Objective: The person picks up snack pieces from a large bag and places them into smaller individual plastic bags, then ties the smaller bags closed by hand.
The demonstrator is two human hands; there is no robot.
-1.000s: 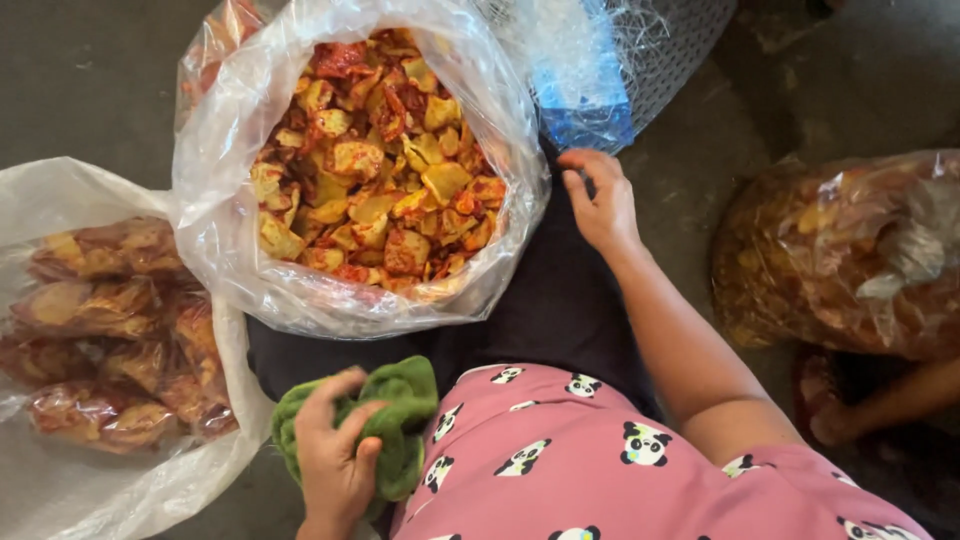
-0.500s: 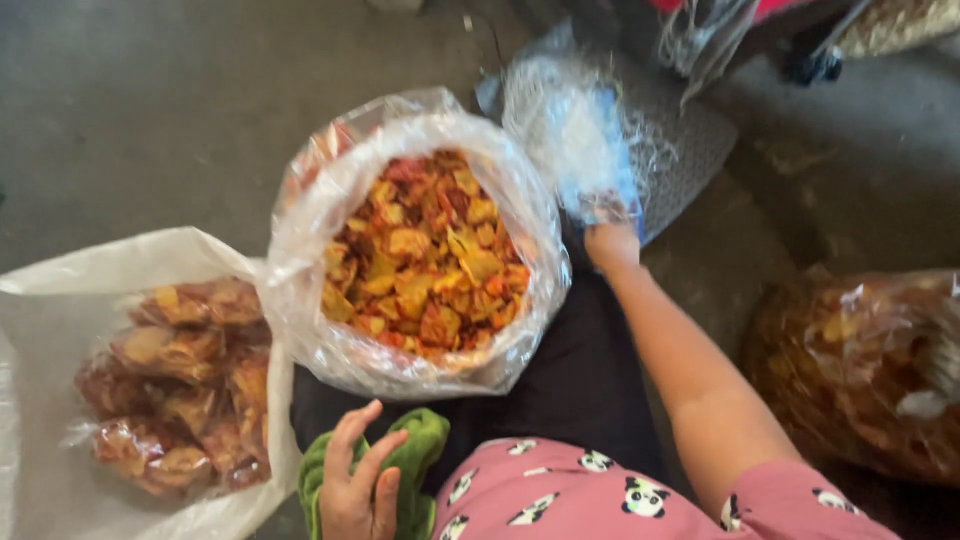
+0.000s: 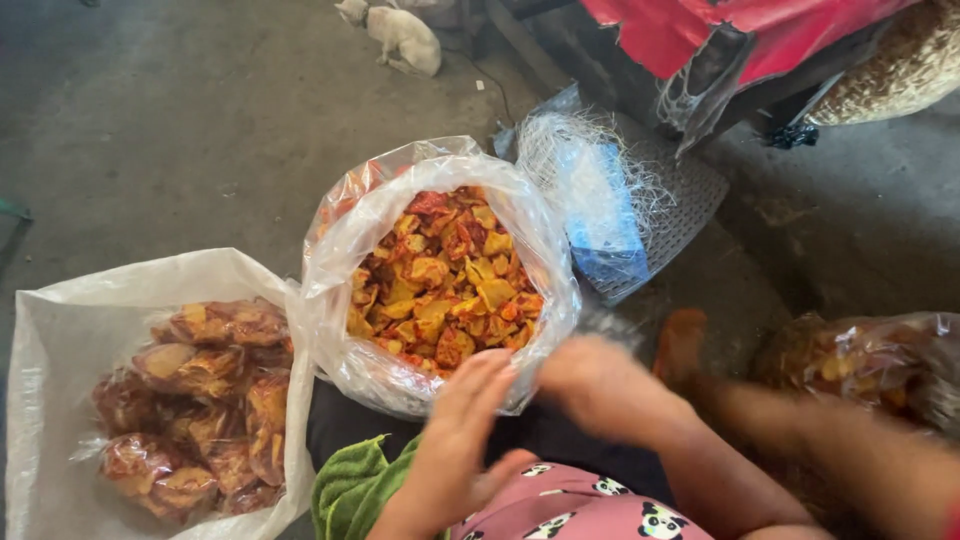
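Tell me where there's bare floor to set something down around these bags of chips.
The widest free patch is the grey floor beyond the white sack and left of the open chip bag. A smaller strip lies right of the grey mat, before the side bag. Near the left hand, right hand and green cloth, it is crowded.
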